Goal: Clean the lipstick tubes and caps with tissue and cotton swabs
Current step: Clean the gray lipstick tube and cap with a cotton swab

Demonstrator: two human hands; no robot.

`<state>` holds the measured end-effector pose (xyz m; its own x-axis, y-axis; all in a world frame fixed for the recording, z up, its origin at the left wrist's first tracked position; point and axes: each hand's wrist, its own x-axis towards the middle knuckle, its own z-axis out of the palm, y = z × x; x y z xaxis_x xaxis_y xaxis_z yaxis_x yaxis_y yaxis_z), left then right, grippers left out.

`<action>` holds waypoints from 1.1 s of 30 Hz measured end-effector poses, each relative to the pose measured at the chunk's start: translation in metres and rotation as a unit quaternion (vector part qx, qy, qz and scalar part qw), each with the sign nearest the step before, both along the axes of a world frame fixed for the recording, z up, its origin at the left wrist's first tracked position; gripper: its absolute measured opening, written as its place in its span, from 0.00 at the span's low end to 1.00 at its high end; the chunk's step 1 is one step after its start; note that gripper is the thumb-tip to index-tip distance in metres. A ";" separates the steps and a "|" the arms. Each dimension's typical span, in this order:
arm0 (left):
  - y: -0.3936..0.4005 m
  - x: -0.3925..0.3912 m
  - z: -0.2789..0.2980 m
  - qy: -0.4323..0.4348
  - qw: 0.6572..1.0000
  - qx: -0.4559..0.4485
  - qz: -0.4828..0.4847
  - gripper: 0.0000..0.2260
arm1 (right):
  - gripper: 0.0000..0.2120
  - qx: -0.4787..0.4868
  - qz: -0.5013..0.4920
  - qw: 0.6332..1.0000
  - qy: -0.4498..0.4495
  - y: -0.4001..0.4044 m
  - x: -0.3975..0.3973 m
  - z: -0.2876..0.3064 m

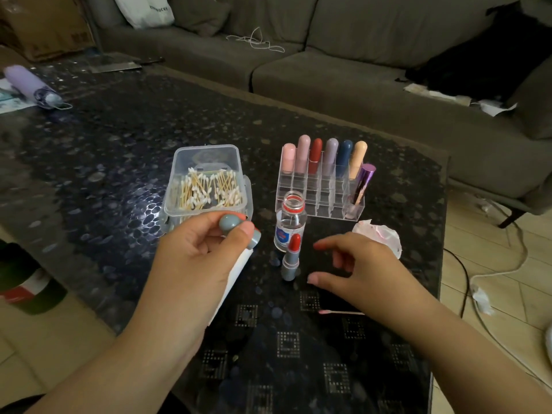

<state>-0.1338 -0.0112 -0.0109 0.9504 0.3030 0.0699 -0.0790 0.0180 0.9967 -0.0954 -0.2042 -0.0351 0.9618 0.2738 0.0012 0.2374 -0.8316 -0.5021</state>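
Note:
My left hand [198, 252] grips a grey lipstick cap [236, 227] between thumb and fingers, with a white tissue [236, 276] tucked under the palm. An uncapped grey lipstick [291, 258] with a red bullet stands upright on the table, just left of my right hand [355, 264]. That hand hovers with fingers loosely spread and holds nothing. A used cotton swab [340, 312] with a pink tip lies under my right wrist. A crumpled, pink-stained tissue [380, 234] lies beyond the right hand.
An open clear bottle [291, 222] stands behind the lipstick. A clear box of cotton swabs [206, 186] sits at the left, and an acrylic organiser [322, 186] with several capped lipsticks at the back. A grey sofa [328, 55] runs behind the dark patterned table [119, 144].

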 end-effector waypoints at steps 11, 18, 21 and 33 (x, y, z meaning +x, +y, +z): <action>0.000 0.006 -0.006 0.053 0.998 0.007 -0.014 0.03 | 0.03 0.274 -0.045 0.961 0.019 0.025 -0.001 0.000; -0.017 -0.002 -0.002 0.050 0.971 0.116 -0.201 0.04 | 0.20 0.368 -0.036 0.928 0.036 -0.001 -0.019 0.034; -0.026 -0.003 -0.002 0.043 0.950 0.144 -0.272 0.16 | 0.17 0.393 -0.023 0.918 0.040 -0.007 -0.027 0.043; -0.049 0.006 0.002 0.024 0.913 0.048 -0.404 0.10 | 0.08 0.475 0.039 0.876 0.073 -0.037 -0.033 0.045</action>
<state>-0.1280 -0.0597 -0.0090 0.8633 -0.5045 0.0119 -0.0347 -0.0359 0.9988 -0.1282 -0.2415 0.0098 0.9494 0.2800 0.1425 0.1501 -0.0058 -0.9887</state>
